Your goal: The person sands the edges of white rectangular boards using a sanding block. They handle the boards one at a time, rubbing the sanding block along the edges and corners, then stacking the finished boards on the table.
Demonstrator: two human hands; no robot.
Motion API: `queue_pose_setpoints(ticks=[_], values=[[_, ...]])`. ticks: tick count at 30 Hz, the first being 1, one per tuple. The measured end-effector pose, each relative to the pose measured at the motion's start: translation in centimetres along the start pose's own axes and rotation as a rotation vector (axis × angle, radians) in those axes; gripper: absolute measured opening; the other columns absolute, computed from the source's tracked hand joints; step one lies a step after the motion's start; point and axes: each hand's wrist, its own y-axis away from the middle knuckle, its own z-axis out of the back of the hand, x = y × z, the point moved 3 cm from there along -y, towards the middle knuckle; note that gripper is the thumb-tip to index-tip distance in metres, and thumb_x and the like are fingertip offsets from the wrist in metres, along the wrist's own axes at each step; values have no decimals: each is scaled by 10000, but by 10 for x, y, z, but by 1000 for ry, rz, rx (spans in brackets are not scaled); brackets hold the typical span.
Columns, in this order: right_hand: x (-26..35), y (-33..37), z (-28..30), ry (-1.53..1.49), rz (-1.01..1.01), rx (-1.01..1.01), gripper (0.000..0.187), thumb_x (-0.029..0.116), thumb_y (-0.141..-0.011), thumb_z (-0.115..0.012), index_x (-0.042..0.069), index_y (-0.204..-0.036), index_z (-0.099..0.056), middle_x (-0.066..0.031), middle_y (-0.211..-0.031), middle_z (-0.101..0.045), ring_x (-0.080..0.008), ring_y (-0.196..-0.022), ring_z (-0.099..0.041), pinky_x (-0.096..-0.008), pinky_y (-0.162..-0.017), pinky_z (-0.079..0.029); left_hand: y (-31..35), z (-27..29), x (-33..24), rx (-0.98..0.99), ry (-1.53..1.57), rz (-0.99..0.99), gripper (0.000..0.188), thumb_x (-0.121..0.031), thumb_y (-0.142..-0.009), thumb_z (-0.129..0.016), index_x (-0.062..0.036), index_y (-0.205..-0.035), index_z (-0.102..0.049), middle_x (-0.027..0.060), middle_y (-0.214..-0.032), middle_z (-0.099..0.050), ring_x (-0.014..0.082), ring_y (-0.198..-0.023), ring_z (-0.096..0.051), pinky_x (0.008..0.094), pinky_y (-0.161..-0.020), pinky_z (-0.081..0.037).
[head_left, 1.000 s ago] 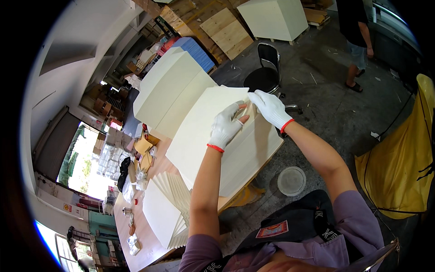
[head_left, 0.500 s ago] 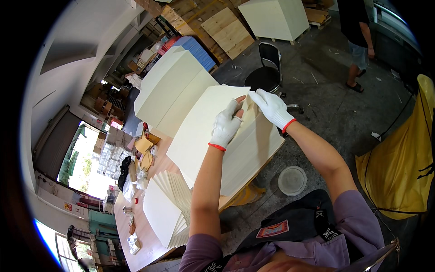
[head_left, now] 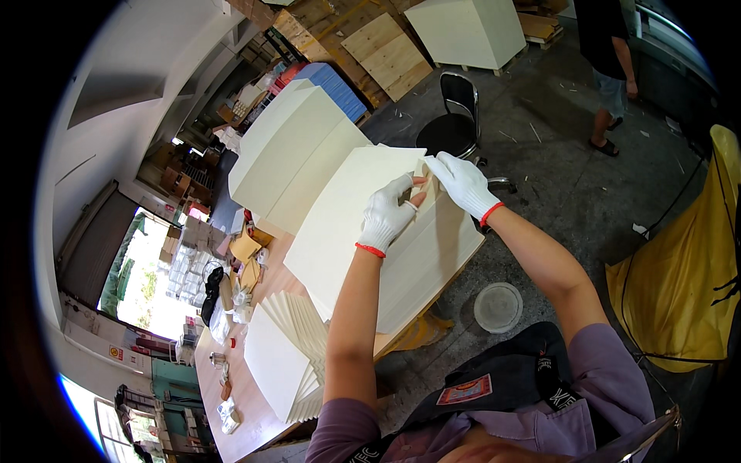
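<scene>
A thick stack of cream paper sheets [head_left: 351,208] rests on the wooden table in front of me. At its right corner, my right hand [head_left: 461,181], in a white knit glove with a red cuff, grips the raised edges of several sheets. My left hand [head_left: 388,208] wears a matching glove with bare thumb and fingertip. It lies over the right side of the stack, thumb and finger apart, their tips against the lifted sheet edges. How many sheets the right hand holds cannot be made out.
A fanned pile of cream sheets [head_left: 282,355] lies nearer on the wooden table [head_left: 231,428]. Beyond stands another tall cream stack [head_left: 297,154]. A black chair [head_left: 451,131], a round pale lid-like object [head_left: 498,307] and a yellow sheet [head_left: 679,285] are rightward. Someone [head_left: 606,69] stands far right.
My left hand has shifted slightly right and down, its thumb and finger moving along the sheet edges. The right hand stays almost in place at the corner.
</scene>
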Motion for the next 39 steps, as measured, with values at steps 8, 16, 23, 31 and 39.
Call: queue_pose_setpoints(ticks=[8, 16, 23, 31, 39], values=[[3, 2, 0, -38, -2, -11, 524, 535, -1106, -445, 36, -968, -525, -225, -821, -575, -456, -820, -594, -514, -733, -433, -3, -4, 14, -52, 36, -66, 322, -242, -975, -719, -181, -1290, -732, 180, -1112, -753, 373, -1015, -723, 425, -905, -557], [0, 2, -1, -41, 4, -28, 543, 551, -1105, -434, 35, -965, -525, -226, -807, -568, -453, -805, -590, -515, -724, -428, 0, -2, 1, 21, -54, 26, 333, -274, -955, -759, -203, -1280, -738, 157, -1056, -748, 340, -938, -720, 418, -870, -559], [4, 3, 1, -41, -32, 8, 521, 538, -1103, -458, 42, -992, -576, -231, -874, -642, -456, -875, -644, -518, -759, -472, 3, -1, 0, -78, 9, -33, 298, -218, -989, -694, -194, -1283, -734, 168, -1113, -749, 358, -1022, -719, 413, -911, -560], [0, 4, -1, -56, -24, -25, 532, 543, -1107, -452, 37, -964, -534, -206, -807, -565, -416, -781, -592, -486, -731, -444, 2, -3, -2, -27, -86, -84, 328, -259, -942, -762, -176, -1258, -736, 167, -1124, -756, 364, -1015, -732, 422, -907, -568], [0, 4, 0, -63, -40, -19, 533, 539, -1108, -451, 34, -957, -529, -200, -789, -556, -403, -762, -579, -480, -729, -446, 3, -1, -6, -6, -55, -49, 343, -264, -944, -766, -178, -1275, -738, 169, -1147, -756, 357, -1014, -734, 418, -909, -565]])
